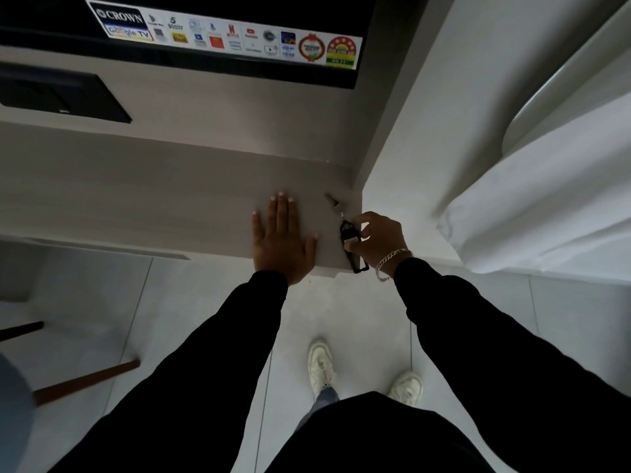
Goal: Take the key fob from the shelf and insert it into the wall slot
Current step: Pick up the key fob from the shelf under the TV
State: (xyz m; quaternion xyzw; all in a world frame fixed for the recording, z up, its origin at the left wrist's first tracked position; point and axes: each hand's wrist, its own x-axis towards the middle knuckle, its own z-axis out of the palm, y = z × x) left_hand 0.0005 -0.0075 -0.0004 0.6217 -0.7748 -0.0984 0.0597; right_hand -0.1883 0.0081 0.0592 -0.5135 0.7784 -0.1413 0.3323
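Head view: right hand (379,238) fingers pinch the black key fob (349,233) on the shelf (170,199), key (333,201) trailing toward the corner, left hand (281,240) flat beside it, fingers spread, television (205,35) above.

L hand (280,241) flat, palm down on shelf (153,199), fingers spread. R hand (379,238) w/ thumb + fingers pinching black fob (349,233) near shelf's right end; key (333,200) lies beyond on ring. TV (205,32) above, curtain (546,186) at right.

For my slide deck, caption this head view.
Right hand pinching black plastic key fob on grey shelf; left hand flat beside it.
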